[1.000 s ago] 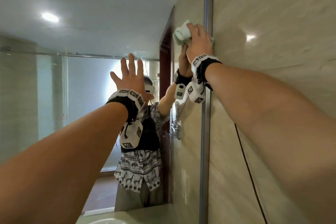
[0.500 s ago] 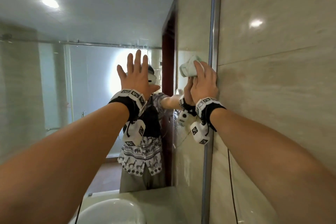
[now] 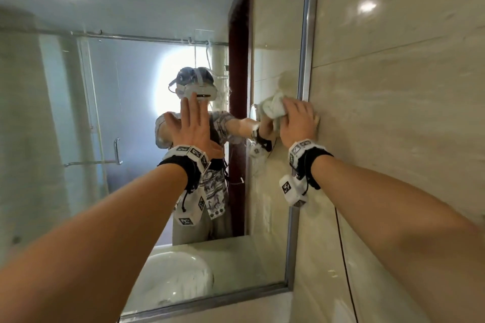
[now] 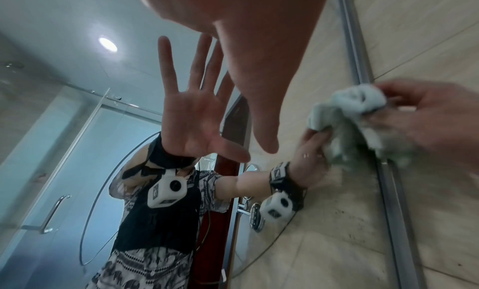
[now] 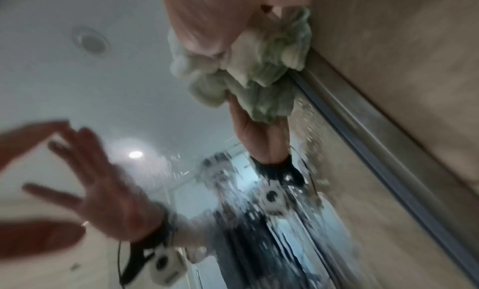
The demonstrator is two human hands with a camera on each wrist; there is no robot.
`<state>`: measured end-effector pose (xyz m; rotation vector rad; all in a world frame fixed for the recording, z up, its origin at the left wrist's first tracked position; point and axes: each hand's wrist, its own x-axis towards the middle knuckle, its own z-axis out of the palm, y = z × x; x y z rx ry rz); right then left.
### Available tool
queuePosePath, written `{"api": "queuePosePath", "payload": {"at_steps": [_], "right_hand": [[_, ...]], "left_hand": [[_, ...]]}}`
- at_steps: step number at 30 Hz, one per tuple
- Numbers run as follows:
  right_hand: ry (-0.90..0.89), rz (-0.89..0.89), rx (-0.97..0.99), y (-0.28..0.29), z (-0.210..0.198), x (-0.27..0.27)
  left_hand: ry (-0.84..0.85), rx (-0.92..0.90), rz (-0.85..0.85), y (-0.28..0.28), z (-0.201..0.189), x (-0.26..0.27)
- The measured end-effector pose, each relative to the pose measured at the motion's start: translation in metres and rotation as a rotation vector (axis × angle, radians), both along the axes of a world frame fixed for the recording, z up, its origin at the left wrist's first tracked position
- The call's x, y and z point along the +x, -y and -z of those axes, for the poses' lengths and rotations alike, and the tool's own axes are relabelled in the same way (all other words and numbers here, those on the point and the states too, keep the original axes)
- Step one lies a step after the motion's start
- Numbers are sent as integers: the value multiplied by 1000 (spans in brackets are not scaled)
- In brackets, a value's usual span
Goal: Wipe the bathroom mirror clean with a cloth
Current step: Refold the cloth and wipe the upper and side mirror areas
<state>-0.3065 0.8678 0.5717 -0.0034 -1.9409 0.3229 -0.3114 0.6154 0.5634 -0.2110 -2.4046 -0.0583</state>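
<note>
The mirror [image 3: 126, 118] fills the left of the head view, edged by a metal frame [image 3: 304, 47] on its right side. My right hand [image 3: 298, 123] grips a bunched pale green cloth [image 3: 273, 107] and presses it on the glass right beside that frame. In the right wrist view the cloth [image 5: 259, 68] is crumpled under my palm against the mirror [image 5: 77, 88], blurred. My left hand [image 3: 191, 128] lies flat on the glass near the middle, fingers straight and spread; its reflection shows in the left wrist view, with the cloth [image 4: 347, 111] to the right.
A beige tiled wall [image 3: 393, 113] runs along the right of the mirror frame. Below the mirror a pale counter edge [image 3: 236, 307] shows. The glass reflects a person, a white basin [image 3: 173, 278] and a shower door with a handle [image 3: 116, 151].
My right hand has slid the cloth down along the mirror's right edge. The left hand stays flat on the glass. The view has tilted down, so the mirror's bottom edge now shows.
</note>
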Motion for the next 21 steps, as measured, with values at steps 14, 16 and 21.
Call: {"api": "queuePosePath", "payload": {"at_steps": [14,16,21], "right_hand": [[-180,5,-45,28,-47,-30],[-193,-23,-43,30,-28,-40],[-105,-53,40,24,23,-43]], "left_hand": [[-60,5,-34,-3,12,-21],[-58,8,-39,-4,13,-22],[-56,12,-37,-4,15,-24]]}}
